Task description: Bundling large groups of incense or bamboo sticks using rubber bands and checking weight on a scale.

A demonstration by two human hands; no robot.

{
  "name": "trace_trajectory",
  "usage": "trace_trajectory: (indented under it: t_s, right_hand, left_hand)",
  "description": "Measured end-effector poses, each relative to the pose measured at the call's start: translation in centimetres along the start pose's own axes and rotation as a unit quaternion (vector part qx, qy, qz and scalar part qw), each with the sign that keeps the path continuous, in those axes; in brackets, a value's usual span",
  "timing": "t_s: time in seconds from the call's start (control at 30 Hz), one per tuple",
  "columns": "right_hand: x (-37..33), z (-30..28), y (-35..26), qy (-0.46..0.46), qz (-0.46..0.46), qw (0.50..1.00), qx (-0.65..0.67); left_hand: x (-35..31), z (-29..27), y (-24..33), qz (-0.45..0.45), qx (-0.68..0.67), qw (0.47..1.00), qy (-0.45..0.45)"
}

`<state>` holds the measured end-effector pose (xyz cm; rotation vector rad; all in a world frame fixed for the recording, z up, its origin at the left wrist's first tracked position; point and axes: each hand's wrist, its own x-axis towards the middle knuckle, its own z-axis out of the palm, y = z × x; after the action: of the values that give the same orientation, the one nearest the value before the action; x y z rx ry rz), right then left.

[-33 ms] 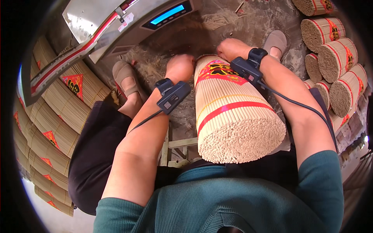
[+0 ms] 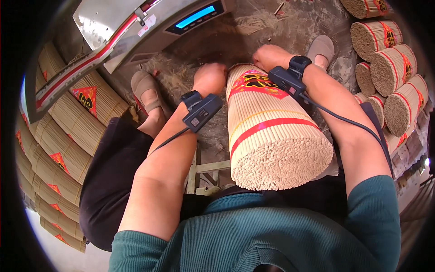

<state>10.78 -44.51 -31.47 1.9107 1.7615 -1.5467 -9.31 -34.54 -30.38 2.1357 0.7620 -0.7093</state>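
A thick round bundle of thin pale sticks [image 2: 276, 109] lies lengthwise in front of me, its near end by my lap. A red band and a thin yellow band circle it, and a red label with dark and gold print sits toward its far end. My left hand [image 2: 210, 78] is closed at the left of that far end. Opposite it, my right hand [image 2: 272, 56] is curled closed at the right. Both hands' fingertips are turned away, so what they grip is hidden. Each wrist wears a strapped black device with a cable.
Similar bundles [image 2: 72, 122] are stacked along the left, and several more [image 2: 394, 68] are piled at the right. A metal machine with a lit blue display [image 2: 195, 17] stands at the far left. Below the bundle is a pale stool frame [image 2: 210, 167]. Debris litters the dark floor [image 2: 258, 25].
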Motion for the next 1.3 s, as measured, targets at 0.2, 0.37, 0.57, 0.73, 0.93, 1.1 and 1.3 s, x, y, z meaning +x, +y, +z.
trace_trajectory:
  t_s: [0.2, 0.37, 0.57, 0.73, 0.93, 1.1, 1.3]
  right_hand:
    - [-0.1, 0.7, 0.7, 0.013, -0.014, 1.000, 0.001]
    - [-2.5, 1.5, 2.5, -0.025, 0.018, 0.995, 0.090]
    - [-4.8, 4.6, 2.8, -0.006, 0.116, 0.971, 0.207]
    - [-4.6, 5.0, 2.3, 0.003, 0.120, 0.973, 0.198]
    - [-4.7, 5.5, 2.5, 0.015, 0.129, 0.976, 0.174]
    - [-5.1, 6.2, 2.7, 0.059, 0.103, 0.975, 0.188]
    - [-5.3, 9.4, 3.5, 0.043, 0.176, 0.938, 0.295]
  left_hand:
    - [0.5, 1.6, -1.3, 0.014, 0.005, 0.999, 0.030]
    - [0.6, 0.6, -3.2, -0.003, -0.070, 0.992, -0.109]
    - [-0.3, 0.6, -2.3, -0.006, -0.118, 0.990, -0.077]
    - [-0.8, 1.6, -2.1, -0.034, -0.076, 0.996, -0.024]
    - [-0.6, 2.7, -1.1, -0.063, -0.002, 0.998, 0.002]
    - [-0.9, 3.5, -1.9, -0.080, -0.019, 0.997, -0.004]
    - [-2.8, 3.9, -3.3, -0.103, -0.219, 0.970, -0.029]
